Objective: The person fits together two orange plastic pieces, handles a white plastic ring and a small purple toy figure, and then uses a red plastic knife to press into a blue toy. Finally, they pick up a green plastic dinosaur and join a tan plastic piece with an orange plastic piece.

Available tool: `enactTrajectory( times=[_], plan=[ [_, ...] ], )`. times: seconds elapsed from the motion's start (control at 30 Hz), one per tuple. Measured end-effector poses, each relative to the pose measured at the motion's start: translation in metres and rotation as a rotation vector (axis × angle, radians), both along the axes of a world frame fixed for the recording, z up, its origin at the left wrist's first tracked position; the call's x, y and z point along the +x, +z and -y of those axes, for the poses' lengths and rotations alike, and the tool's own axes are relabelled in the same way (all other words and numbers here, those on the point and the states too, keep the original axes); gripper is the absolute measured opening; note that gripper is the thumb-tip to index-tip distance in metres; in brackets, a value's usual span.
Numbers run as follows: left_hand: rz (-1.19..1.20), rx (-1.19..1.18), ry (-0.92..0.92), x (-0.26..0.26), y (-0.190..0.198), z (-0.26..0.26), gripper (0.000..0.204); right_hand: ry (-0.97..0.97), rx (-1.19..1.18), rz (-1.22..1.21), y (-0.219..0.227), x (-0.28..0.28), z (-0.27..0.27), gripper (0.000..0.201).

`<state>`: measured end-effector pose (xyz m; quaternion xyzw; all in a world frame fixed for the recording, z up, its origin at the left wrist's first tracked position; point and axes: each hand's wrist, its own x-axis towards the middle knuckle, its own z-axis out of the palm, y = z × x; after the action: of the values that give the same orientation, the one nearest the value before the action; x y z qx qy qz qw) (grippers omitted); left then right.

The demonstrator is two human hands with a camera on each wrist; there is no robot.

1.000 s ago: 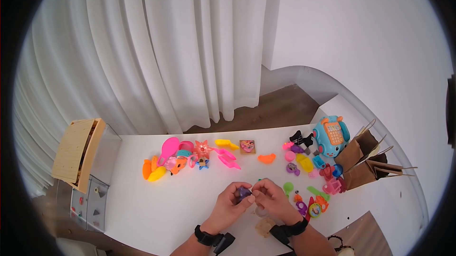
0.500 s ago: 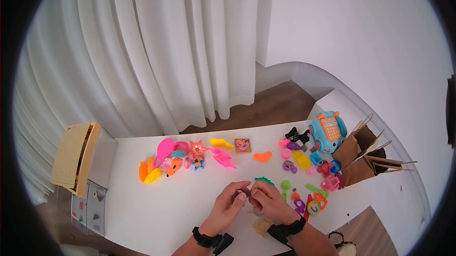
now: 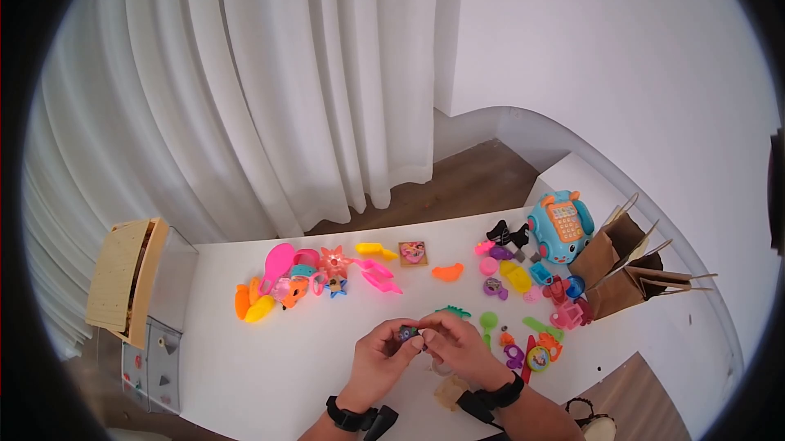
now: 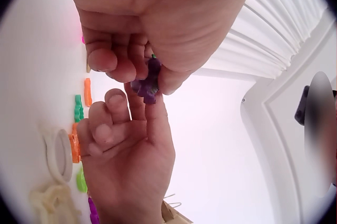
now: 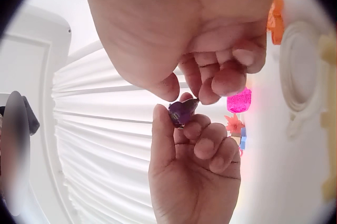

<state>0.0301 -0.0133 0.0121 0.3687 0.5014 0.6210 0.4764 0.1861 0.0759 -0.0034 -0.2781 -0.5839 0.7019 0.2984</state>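
A small dark purple toy (image 3: 407,332) with a bit of green is between both hands, above the table's front part. My left hand (image 3: 379,365) pinches it between thumb and fingers; the toy (image 4: 149,83) partly hides behind those fingers. Facing it, my right hand (image 3: 468,350) has its thumb and curled fingers at the toy's other end, seen from below in the left wrist view. In the right wrist view the toy (image 5: 181,112) shows a pointed tip close to my right fingertips.
Left of centre lie a pink paddle (image 3: 279,260) and other bright toys. Several small toys, a blue toy phone (image 3: 562,227) and brown paper bags (image 3: 615,281) stand right. A cream piece (image 3: 450,393) lies by my right wrist. Far left is a wooden-topped box (image 3: 120,281).
The purple toy has turned between the fingers and shows a dark, greenish side. Both hands have shifted slightly left in the head view, and the view itself has moved a little.
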Motion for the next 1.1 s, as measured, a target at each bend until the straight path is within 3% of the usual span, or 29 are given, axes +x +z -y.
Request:
enactTrajectory(
  times=[0.17, 0.33, 0.53, 0.77, 0.93, 1.1],
  plan=[
    [0.018, 0.013, 0.050, 0.001, -0.005, 0.001, 0.026, 0.162, -0.107, 0.005, 0.012, 0.003, 0.001, 0.033],
    [-0.106, -0.016, 0.038, -0.001, -0.007, 0.004, 0.037, 0.175, -0.150, 0.039, 0.008, 0.004, -0.001, 0.030],
    [-0.089, -0.046, -0.049, -0.008, -0.003, 0.003, 0.050, 0.159, -0.160, 0.018, 0.012, 0.004, 0.001, 0.025],
    [0.050, -0.075, -0.127, -0.007, -0.001, 0.003, 0.044, 0.130, -0.081, 0.067, 0.014, 0.004, 0.001, 0.017],
    [0.083, -0.064, -0.036, -0.006, -0.003, 0.004, 0.028, 0.120, -0.112, 0.040, 0.013, 0.004, 0.003, 0.018],
    [0.035, -0.037, -0.007, -0.007, -0.005, 0.005, 0.026, 0.146, -0.125, 0.058, 0.017, 0.007, 0.002, 0.023]
  ],
)
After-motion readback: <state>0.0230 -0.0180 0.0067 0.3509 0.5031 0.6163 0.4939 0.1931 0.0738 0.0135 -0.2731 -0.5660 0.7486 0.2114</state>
